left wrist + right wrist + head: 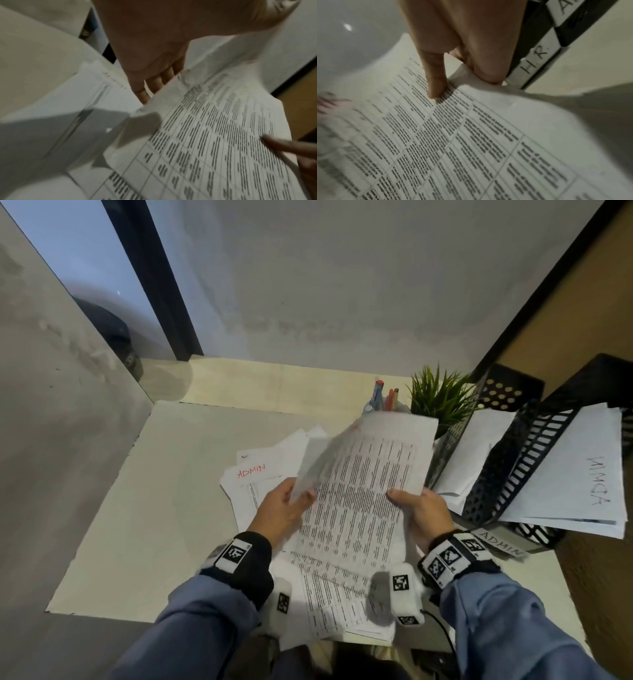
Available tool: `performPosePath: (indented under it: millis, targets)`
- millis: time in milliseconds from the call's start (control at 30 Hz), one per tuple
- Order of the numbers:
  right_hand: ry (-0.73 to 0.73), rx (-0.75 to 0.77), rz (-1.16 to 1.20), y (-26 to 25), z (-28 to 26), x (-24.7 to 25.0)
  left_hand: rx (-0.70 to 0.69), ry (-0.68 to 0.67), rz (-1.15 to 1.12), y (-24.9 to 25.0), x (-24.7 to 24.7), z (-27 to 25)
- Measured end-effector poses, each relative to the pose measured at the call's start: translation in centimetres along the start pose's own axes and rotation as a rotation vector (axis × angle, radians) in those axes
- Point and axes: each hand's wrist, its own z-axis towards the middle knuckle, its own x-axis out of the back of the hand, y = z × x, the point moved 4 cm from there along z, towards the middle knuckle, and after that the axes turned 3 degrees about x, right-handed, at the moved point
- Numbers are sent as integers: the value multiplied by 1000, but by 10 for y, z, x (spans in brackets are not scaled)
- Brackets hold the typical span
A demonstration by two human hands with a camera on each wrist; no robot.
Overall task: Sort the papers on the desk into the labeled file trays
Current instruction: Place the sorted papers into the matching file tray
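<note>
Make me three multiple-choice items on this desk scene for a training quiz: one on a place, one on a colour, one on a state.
1. Where do the file trays stand?
A. On the desk's right side
B. On its left side
C. On the floor

2. What colour is the word ADMIN on the loose sheet on the desk?
A. Blue
B. Red
C. Green

3. How is the printed table sheet held?
A. Lying flat, untouched
B. By one hand only
C. By both hands

Answers: 1 A, the black trays sit beside the plant at right. 2 B, the handwriting shows red. 3 C, the left hand and right hand each grip a side.
</note>
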Motion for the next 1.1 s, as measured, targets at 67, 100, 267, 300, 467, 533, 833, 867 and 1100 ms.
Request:
performPosePath:
  millis: [67,100,267,300,467,533,833,867,1100]
  targets:
    - [2,89,93,-27,-6,-8,-29,28,-56,11,-4,2]
    - [0,138,115,-38,-9,-10,-56,77,-59,17,-4,4]
    - [3,404,-19,-81,-35,-18,-288,235,-51,55,-10,-4]
    - [12,423,-28,-81,-40,-20,-290,252,-42,55,-11,-5]
    - [25,211,-251,-19,-38,-23,-87,230,23,12,-21,-11]
    - [42,138,-323,-3,-33,-17,-2,251,36,4,-23,-12]
    - [484,433,-416,-93,-5,53,-343,167,334,127,-45,3]
    - [550,389,-492,-93,2,62,-385,150,386,142,-51,6]
    - [396,-95,-430,-52,46,83,-516,53,779,202,-109,28]
